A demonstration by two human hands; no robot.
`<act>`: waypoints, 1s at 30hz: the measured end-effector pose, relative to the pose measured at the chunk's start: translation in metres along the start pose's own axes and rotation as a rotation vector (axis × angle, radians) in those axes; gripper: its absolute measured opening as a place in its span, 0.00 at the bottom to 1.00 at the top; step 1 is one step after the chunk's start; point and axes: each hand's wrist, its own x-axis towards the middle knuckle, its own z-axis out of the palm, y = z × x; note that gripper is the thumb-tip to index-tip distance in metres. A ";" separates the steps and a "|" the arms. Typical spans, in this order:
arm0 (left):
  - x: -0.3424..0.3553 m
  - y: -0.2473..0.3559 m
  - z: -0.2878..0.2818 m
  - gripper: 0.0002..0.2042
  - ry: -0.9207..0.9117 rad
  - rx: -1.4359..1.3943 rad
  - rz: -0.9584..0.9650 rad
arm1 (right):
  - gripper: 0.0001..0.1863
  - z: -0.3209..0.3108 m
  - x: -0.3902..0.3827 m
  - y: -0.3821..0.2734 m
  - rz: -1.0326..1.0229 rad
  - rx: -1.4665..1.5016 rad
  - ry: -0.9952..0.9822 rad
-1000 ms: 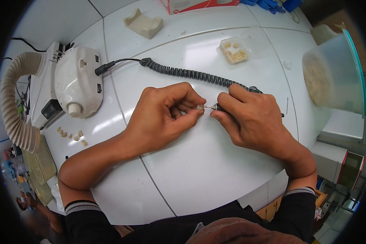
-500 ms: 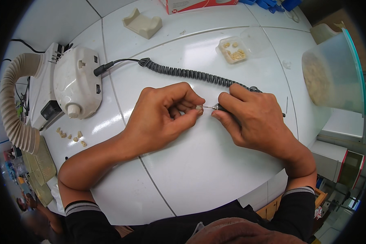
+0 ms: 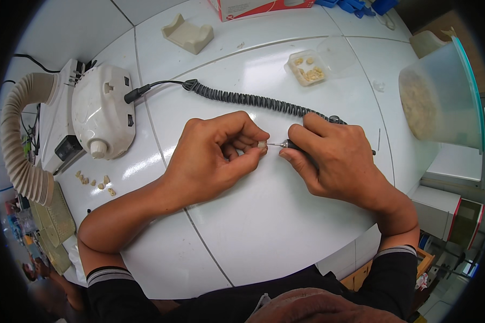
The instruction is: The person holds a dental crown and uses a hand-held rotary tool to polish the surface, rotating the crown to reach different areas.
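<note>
Thumb and fingertips of my left hand pinch a small pale tooth-shaped piece, mostly covered by the fingers. Opposite it, my right hand is closed around a rotary handpiece with a black body and metal nose. A thin metal bit points left from the handpiece, its tip at or very near the piece; whether they touch I cannot tell. From behind the right hand a black coiled cord runs to a white motor control box on the left.
Several small yellowish pieces lie beside my left forearm. Beyond my hands are a clear box holding similar pieces and a beige cradle. A ribbed hose curves at the left; a large translucent tub stands at the right.
The pale piece appears slightly turned in my left fingertips and shows a little more. Both hands keep nearly the same place, and the handpiece stays in my right hand.
</note>
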 end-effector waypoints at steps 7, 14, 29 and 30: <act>0.000 -0.001 0.000 0.07 -0.003 -0.014 -0.004 | 0.14 0.001 0.001 0.000 0.006 -0.005 -0.009; 0.001 -0.001 0.001 0.08 -0.001 -0.014 -0.003 | 0.14 0.001 0.002 -0.002 0.003 -0.007 -0.007; 0.001 -0.001 0.000 0.07 -0.003 0.003 0.008 | 0.14 0.000 0.002 -0.001 0.012 0.007 -0.026; 0.001 -0.001 0.000 0.07 -0.003 0.002 0.008 | 0.14 0.000 0.002 -0.001 0.019 0.006 -0.032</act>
